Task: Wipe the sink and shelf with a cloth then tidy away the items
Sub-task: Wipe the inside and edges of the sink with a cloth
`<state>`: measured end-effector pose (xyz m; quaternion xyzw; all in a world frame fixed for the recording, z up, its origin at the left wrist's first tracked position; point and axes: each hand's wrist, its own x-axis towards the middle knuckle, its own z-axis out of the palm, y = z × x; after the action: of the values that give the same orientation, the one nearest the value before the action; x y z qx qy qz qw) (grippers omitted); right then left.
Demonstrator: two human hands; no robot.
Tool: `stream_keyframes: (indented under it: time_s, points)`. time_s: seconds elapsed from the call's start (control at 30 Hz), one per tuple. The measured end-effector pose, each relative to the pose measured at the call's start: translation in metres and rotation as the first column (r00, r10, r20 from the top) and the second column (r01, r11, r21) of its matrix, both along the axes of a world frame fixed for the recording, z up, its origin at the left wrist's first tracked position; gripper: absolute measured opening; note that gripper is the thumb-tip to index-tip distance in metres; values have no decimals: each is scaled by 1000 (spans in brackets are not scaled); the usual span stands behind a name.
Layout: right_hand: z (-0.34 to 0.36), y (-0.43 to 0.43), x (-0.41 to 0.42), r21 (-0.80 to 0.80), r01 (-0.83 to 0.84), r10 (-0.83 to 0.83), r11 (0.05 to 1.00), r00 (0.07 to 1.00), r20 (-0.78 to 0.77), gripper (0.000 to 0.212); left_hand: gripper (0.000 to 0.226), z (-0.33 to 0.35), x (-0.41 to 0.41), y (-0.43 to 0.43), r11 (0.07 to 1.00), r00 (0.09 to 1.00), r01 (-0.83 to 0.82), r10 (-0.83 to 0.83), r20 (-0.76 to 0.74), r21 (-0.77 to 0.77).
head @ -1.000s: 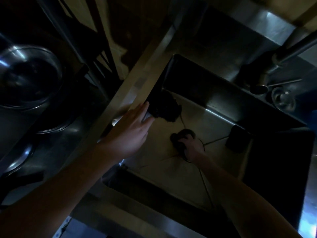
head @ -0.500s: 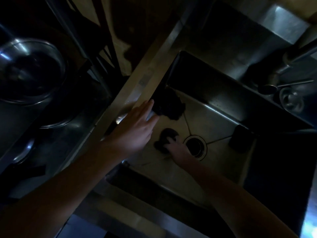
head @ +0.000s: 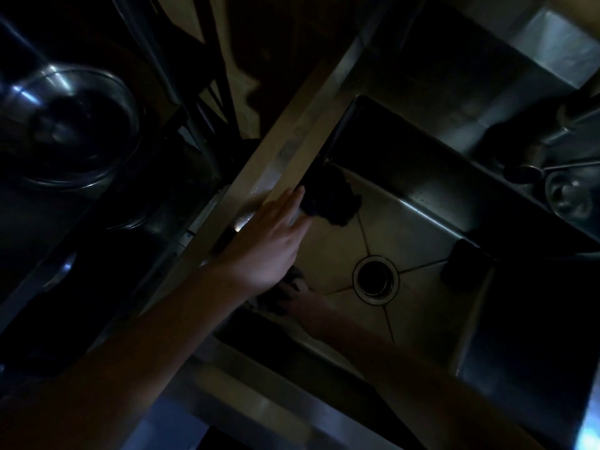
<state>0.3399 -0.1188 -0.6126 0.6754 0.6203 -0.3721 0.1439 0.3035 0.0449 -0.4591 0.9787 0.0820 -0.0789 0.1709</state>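
The scene is very dim. A steel sink (head: 422, 241) fills the middle, with a round drain (head: 375, 278) in its floor. My right hand (head: 300, 298) is down in the basin's near-left corner, gripping a dark cloth (head: 279, 289) against the floor; my left forearm partly hides it. My left hand (head: 271, 241) rests with straight fingers on the sink's left rim (head: 292, 151). A dark crumpled object (head: 331, 203) lies in the basin just beyond my left fingertips.
A dark block-like item (head: 461, 266) sits at the basin's right side. A tap (head: 571, 125) and small metal items (head: 568, 193) stand at the far right. A large steel bowl (head: 71, 128) sits on a dark rack at the left.
My right hand slid the cloth from over the drain toward the near-left corner, uncovering the drain. My left hand stayed on the rim.
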Motion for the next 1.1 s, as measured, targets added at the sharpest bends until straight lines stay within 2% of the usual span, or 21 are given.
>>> stream_keyframes:
  time_s: [0.2, 0.3, 0.4, 0.47, 0.6, 0.7, 0.83, 0.97, 1.1]
  points:
    - [6, -54, 45, -47, 193, -192, 980, 981, 32, 45, 42, -1, 0, -1, 1000, 998, -14, 13, 54, 15]
    - [15, -86, 75, -142, 230, -215, 963, 970, 112, 50, 41, 0, 1, -4, 999, 998, -29, 28, 58, 19]
    - [24, -87, 68, -133, 229, -209, 964, 966, 151, 50, 39, 2, 3, -5, 998, 996, -43, 40, 77, 36]
    - [26, -73, 49, -98, 147, -136, 984, 984, 119, 45, 39, 4, 3, -8, 998, 995, -58, 54, 78, 40]
    - [11, -37, -2, -29, -181, 180, 983, 982, -50, 39, 42, 2, 4, -12, 996, 996, -68, 65, 57, 62]
    - [1, -30, -12, 38, -225, 227, 974, 973, -45, 37, 41, 2, 4, -12, 995, 994, -86, 82, 72, 56]
    - [2, -52, 35, -20, -115, 115, 993, 993, 13, 39, 40, 1, 5, -13, 994, 993, -98, 94, 76, 52]
    - [17, -69, 94, -83, 244, -237, 966, 967, 90, 46, 39, 0, 7, -14, 992, 992, -114, 110, 57, 63]
    - [31, -37, 83, -99, 309, -286, 946, 939, 191, 42, 37, 0, 7, -16, 989, 989, -128, 121, 81, 77]
